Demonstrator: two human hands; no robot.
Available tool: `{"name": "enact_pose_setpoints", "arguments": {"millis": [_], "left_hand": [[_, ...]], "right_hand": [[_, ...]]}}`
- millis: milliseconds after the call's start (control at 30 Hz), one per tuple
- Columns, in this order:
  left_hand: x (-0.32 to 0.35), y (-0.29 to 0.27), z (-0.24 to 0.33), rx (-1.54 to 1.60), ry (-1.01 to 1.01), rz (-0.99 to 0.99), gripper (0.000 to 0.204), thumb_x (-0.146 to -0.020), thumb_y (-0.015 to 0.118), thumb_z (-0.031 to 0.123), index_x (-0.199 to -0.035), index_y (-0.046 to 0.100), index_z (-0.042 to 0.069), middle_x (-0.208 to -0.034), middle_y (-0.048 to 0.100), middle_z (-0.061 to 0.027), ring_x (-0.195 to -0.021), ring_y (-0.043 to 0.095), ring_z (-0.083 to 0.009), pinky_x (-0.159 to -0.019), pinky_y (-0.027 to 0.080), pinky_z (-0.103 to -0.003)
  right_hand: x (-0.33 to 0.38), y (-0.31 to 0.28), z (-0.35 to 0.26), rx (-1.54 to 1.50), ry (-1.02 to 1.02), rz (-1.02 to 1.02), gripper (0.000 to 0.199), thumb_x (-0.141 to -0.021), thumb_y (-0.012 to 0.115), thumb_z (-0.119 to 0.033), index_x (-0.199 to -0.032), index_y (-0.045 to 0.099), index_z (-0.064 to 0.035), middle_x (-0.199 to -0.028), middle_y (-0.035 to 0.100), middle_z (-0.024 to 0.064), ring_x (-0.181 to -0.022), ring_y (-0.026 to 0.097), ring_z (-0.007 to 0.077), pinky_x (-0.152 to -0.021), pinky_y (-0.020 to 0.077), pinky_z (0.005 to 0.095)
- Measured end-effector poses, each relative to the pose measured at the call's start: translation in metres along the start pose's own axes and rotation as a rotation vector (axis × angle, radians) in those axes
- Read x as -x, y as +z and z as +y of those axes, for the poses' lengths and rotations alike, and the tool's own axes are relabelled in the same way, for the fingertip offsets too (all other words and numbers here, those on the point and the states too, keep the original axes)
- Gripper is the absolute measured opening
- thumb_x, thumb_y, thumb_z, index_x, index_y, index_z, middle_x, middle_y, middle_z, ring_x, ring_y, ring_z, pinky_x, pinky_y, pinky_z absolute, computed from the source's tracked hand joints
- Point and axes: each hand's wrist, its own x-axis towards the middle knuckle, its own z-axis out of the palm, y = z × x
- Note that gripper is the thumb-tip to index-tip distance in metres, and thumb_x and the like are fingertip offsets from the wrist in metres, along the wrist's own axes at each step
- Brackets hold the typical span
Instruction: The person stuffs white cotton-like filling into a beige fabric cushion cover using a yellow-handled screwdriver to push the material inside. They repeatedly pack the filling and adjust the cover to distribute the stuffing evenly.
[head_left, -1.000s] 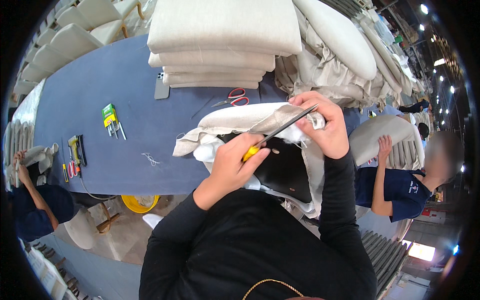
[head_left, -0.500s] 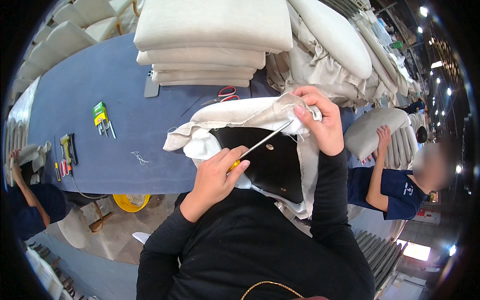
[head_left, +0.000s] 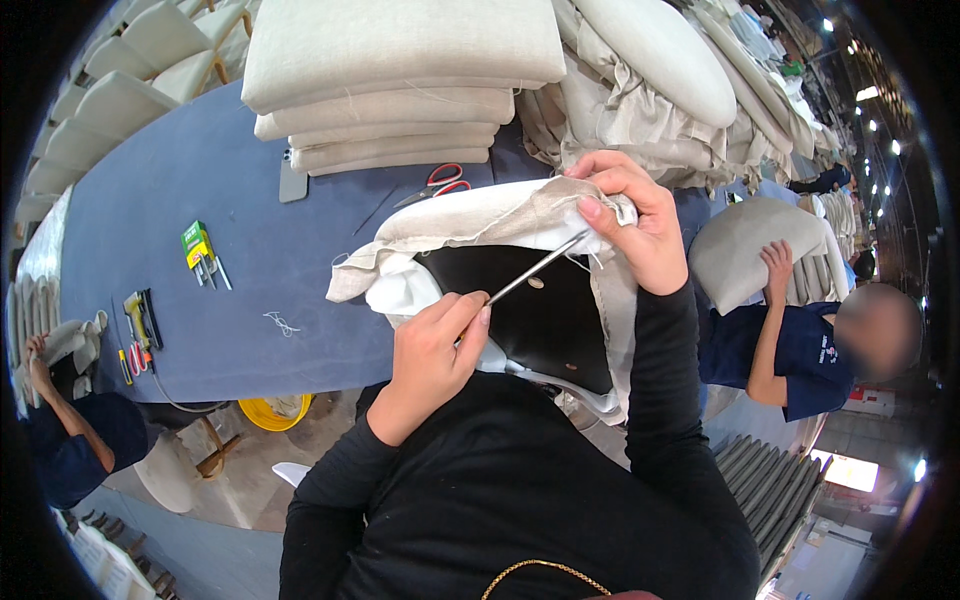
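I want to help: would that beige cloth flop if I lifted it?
Probably: the beige cloth bunches in wrinkled folds at the right hand. It might fray, as its edge looks ragged. It may feel light, since it looks thin.

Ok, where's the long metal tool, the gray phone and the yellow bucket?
Long metal tool [head_left: 538, 268]: head view, middle of its bare shaft.
Gray phone [head_left: 293, 185]: head view, middle of its back.
Yellow bucket [head_left: 259, 417]: head view, on its wall.
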Motion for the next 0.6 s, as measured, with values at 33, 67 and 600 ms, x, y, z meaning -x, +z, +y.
{"name": "enact_pose_setpoints", "arguments": {"millis": [33,67,600], "left_hand": [[0.000,0.001,-0.002,-0.002,-0.014,0.005,0.015,-0.102,0.065,0.012,-0.108,0.072,0.000,-0.087,0.071,-0.0141,-0.071,0.069,-0.0300,-0.066,0.052,-0.037],[0.000,0.002,-0.003,0.008,-0.012,0.026,0.014,-0.102,0.066,0.012,-0.108,0.073,0.001,-0.086,0.070,-0.0134,-0.070,0.069,-0.0300,-0.064,0.052,-0.037],[-0.001,-0.003,-0.003,0.079,-0.121,0.006,0.014,-0.102,0.067,0.011,-0.106,0.075,0.000,-0.084,0.069,-0.0134,-0.071,0.066,-0.0256,-0.066,0.049,-0.035]], "right_hand": [[0.000,0.000,0.000,-0.014,-0.002,0.000,0.012,-0.093,0.080,-0.008,-0.103,0.075,-0.0012,-0.119,0.068,0.0100,-0.111,0.064,0.0194,-0.100,0.0476,0.0335],[-0.001,0.000,0.000,-0.018,-0.010,-0.008,0.013,-0.092,0.080,-0.007,-0.103,0.075,-0.0015,-0.120,0.068,0.0100,-0.112,0.063,0.0197,-0.101,0.0477,0.0339],[0.004,-0.005,0.009,-0.176,-0.120,-0.102,0.017,-0.080,0.085,-0.001,-0.096,0.080,-0.0047,-0.135,0.065,0.0128,-0.122,0.064,0.0247,-0.107,0.0478,0.0388]]}}
